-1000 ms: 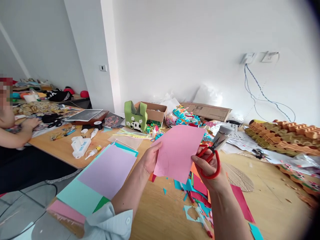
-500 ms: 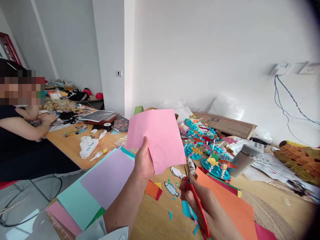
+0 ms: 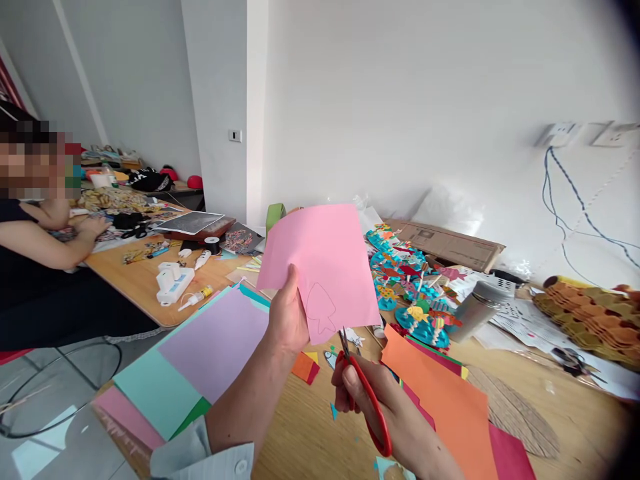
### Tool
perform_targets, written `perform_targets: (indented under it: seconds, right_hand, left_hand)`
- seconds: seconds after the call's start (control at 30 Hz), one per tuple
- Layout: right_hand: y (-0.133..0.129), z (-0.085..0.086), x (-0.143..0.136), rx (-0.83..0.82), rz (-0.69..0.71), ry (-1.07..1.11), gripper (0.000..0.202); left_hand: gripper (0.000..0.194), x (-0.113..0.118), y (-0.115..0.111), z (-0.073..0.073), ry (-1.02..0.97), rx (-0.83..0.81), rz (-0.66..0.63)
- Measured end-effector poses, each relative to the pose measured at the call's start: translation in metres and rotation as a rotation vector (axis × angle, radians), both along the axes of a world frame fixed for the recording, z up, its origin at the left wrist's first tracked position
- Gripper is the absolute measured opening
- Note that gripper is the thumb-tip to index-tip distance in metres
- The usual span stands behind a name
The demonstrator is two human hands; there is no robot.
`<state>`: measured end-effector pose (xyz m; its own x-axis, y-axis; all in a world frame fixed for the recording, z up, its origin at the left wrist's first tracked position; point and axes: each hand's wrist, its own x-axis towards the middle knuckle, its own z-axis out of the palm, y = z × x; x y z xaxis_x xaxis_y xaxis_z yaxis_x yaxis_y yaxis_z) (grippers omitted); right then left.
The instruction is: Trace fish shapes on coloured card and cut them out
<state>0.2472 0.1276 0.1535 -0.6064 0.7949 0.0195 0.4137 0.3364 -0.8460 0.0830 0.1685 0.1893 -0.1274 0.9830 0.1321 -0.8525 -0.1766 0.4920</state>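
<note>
A sheet of pink paper [image 3: 330, 253] is held up by my left hand [image 3: 289, 317], with the thumb on the near face and the other fingers hidden behind. Near its lower edge a fish outline is drawn in thin line. My right hand [image 3: 367, 390] grips red-handled scissors [image 3: 375, 420], whose tips point up at the sheet's bottom edge, just right of the drawn tail. Whether the blades touch the paper I cannot tell. Below the sheet lie a pale blue fish cutout [image 3: 331, 359] and orange paper scraps [image 3: 301, 368].
Coloured sheets [image 3: 215, 353] lie at left, orange paper [image 3: 445, 393] at right. Behind are turquoise bases with paper fish [image 3: 417, 317], a steel flask [image 3: 477, 310] and a cardboard box [image 3: 445, 243]. A glue bottle [image 3: 196, 298] and power strip [image 3: 174, 283] sit near a seated person [image 3: 45, 247].
My right hand has brought the scissors up and left to the bottom edge of the pink paper. The sheet has shifted slightly, and the view has turned a little.
</note>
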Motion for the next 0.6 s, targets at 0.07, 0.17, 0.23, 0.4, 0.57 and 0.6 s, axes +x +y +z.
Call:
perform_targets:
  seconds: [0.07, 0.17, 0.23, 0.4, 0.57, 0.6]
  right_hand:
    - [0.0007, -0.0034, 0.0001, -0.013, -0.022, 0.013, 0.054]
    - [0.0008, -0.0062, -0.0002, -0.019, -0.040, 0.034, 0.054]
    - [0.0005, -0.0065, -0.0010, -0.016, -0.051, 0.049, 0.054]
    - [0.0000, -0.0044, -0.0045, -0.022, -0.074, 0.069, 0.057]
    - [-0.0002, -0.0022, -0.0055, -0.037, -0.087, 0.060, 0.058]
    - [0.0001, -0.0022, -0.0053, -0.029, -0.090, 0.053, 0.058]
  left_hand:
    - [0.046, 0.0012, -0.0001, -0.0003, -0.007, 0.002, -0.002]
    - [0.047, 0.0039, 0.0003, -0.0020, 0.006, -0.003, -0.002]
    - [0.047, 0.0057, 0.0007, -0.0032, 0.005, -0.019, -0.013]
    - [0.047, 0.0084, 0.0002, -0.0030, -0.029, -0.046, -0.031]
    - [0.046, 0.0079, -0.0020, -0.0004, -0.037, -0.042, -0.018]
    - [0.046, 0.0078, -0.0023, -0.0001, -0.039, -0.041, -0.021]
